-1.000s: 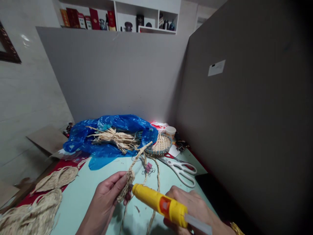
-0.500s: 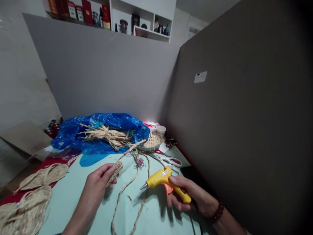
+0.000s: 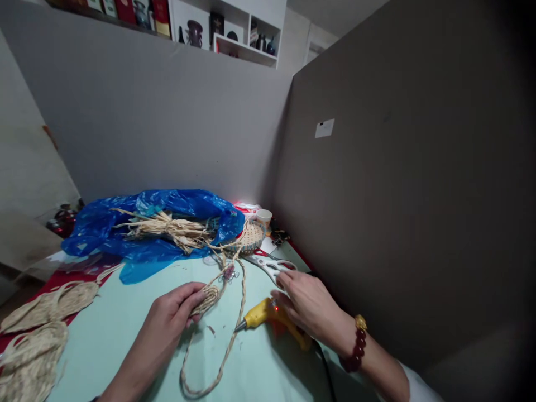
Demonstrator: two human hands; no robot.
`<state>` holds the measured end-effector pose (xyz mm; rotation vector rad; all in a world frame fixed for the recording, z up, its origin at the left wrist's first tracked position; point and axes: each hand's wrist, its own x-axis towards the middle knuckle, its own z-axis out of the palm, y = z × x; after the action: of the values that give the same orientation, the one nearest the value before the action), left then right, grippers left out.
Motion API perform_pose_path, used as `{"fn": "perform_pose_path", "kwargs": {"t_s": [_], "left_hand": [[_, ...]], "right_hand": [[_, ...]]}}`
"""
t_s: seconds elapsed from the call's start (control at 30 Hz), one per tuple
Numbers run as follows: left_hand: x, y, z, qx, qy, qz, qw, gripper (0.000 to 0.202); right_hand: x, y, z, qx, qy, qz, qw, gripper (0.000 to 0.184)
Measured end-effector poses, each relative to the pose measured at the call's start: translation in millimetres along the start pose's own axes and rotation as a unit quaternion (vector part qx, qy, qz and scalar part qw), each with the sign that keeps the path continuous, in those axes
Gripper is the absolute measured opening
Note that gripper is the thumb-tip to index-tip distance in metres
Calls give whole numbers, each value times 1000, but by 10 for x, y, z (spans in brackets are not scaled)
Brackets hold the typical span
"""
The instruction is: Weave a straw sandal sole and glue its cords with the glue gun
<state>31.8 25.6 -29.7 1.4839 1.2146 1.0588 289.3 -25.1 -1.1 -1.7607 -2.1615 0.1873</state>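
Note:
My left hand (image 3: 178,310) pinches a small flat coil of braided straw cord (image 3: 208,298) between thumb and fingers. From the coil, the cord's long tail (image 3: 221,371) loops over the table. A yellow hot glue gun (image 3: 262,314) lies on the tabletop, its metal nozzle against the looped cord and a small red light showing. Over its handle is my right hand (image 3: 307,301), thumb and fingers apart, fingertips at the handles of white scissors (image 3: 268,267). Whether those fingertips touch the scissors I cannot tell.
A blue plastic bag (image 3: 146,254) with a bundle of dry straw (image 3: 167,226) lies at the back. Beside it are a woven basket (image 3: 251,235) and a paper cup (image 3: 263,215). Braided straw pieces (image 3: 37,346) lie at left. A grey partition (image 3: 377,184) bounds the right.
My right hand has let go of the glue gun, which now rests on the table, and has moved up toward the scissors. My left hand still holds the coil. The view has shifted slightly.

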Motion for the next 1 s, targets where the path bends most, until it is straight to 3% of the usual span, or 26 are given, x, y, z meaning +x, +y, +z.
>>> {"fn": "perform_pose_path", "kwargs": {"t_s": [0.1, 0.17, 0.27, 0.43, 0.57, 0.73, 1.0], "left_hand": [[-23, 6, 29, 36, -39, 20, 998, 27], [-26, 2, 33, 79, -69, 53, 993, 27], [-12, -27, 19, 126, -69, 92, 985, 27], [10, -58, 14, 117, -42, 27, 992, 30], [-2, -18, 50, 103, 35, -24, 994, 31], [-24, 54, 93, 76, 106, -81, 988, 29], [-61, 52, 139, 59, 150, -80, 984, 21]], "right_hand": [[222, -169, -18, -26, 43, -114, 992, 15], [391, -220, 54, -29, 45, -198, 979, 14], [555, -201, 213, -34, 44, -272, 961, 19], [527, -124, 344, -38, 79, -306, 948, 25], [452, -143, 381, -55, 136, -340, 929, 31], [414, -203, 435, -67, 164, -346, 922, 33], [351, -290, 553, -74, 205, -332, 918, 28]]}}
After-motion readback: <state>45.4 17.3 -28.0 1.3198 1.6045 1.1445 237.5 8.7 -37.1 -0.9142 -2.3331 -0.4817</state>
